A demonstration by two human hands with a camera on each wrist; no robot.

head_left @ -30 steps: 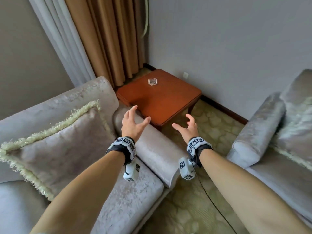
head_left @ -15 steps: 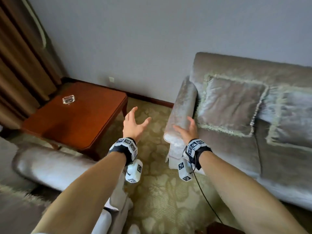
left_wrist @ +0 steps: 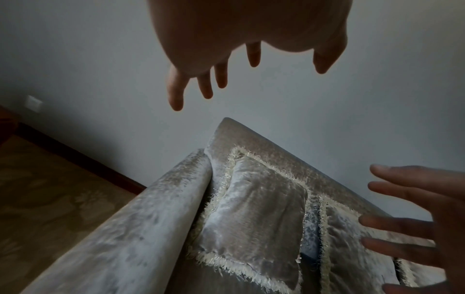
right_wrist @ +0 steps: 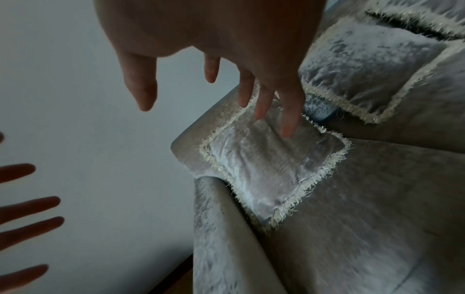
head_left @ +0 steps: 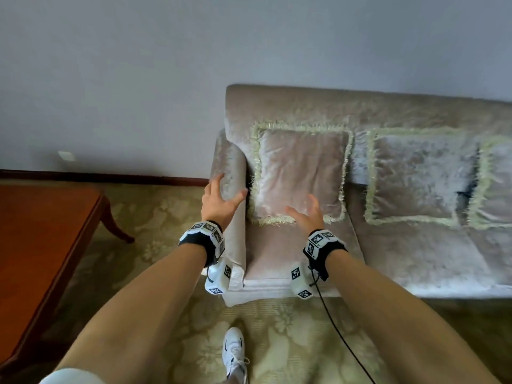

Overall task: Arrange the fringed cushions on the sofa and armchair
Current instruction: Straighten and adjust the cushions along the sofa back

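Pale grey wall and a patterned olive carpet frame a long beige velvet sofa pushed against the wall, with a reddish wooden side table off to the left. Three square velvet cushions with cream fringe lean against the backrest: the nearest fringed cushion sits hard against the rolled armrest, a second cushion stands beside it, and a third cushion is cut off at the frame edge. Both hands hover with fingers spread and hold nothing: the left hand above the armrest, the right hand over the nearest cushion's lower edge. Judging by this, the sofa cushions look roughly placed but untidy, and straightening is yet to begin.
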